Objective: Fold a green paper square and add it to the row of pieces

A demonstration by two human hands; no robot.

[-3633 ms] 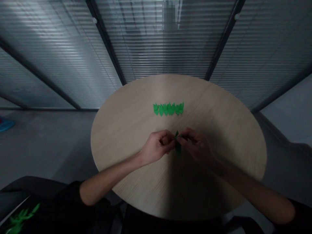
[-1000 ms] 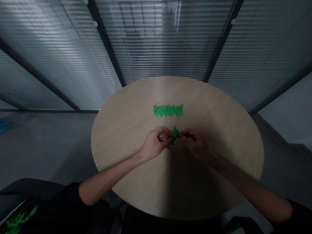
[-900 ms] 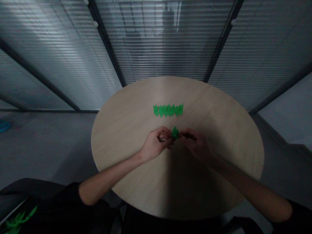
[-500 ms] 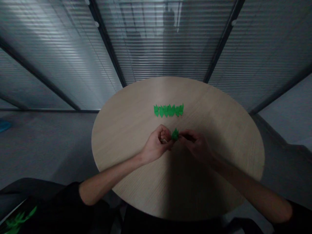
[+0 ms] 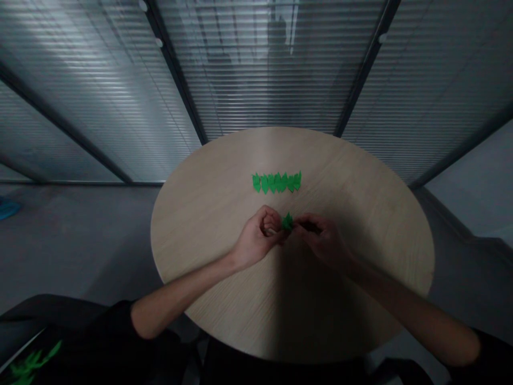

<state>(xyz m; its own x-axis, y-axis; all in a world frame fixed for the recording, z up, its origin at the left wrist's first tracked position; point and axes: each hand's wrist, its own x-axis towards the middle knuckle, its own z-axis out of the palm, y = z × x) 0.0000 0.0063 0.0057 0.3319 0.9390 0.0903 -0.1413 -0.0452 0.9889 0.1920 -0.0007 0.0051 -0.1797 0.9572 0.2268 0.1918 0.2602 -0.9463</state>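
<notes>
A small green leaf-like piece (image 5: 287, 221) is held between my two hands over the table. My left hand (image 5: 262, 232) pinches its left side, the other fingers curled. From the right, the fingertips of my right hand (image 5: 320, 235) grip the piece's right edge; this hand is in shadow. Beyond my hands, several similar green pieces (image 5: 276, 183) lie side by side in a row on the round wooden table (image 5: 208, 203).
More green pieces (image 5: 32, 366) are at the bottom left, near a dark chair (image 5: 52, 305). Glass panels with blinds (image 5: 264, 80) stand behind the table. A blue object (image 5: 8, 208) lies on the floor at the far left.
</notes>
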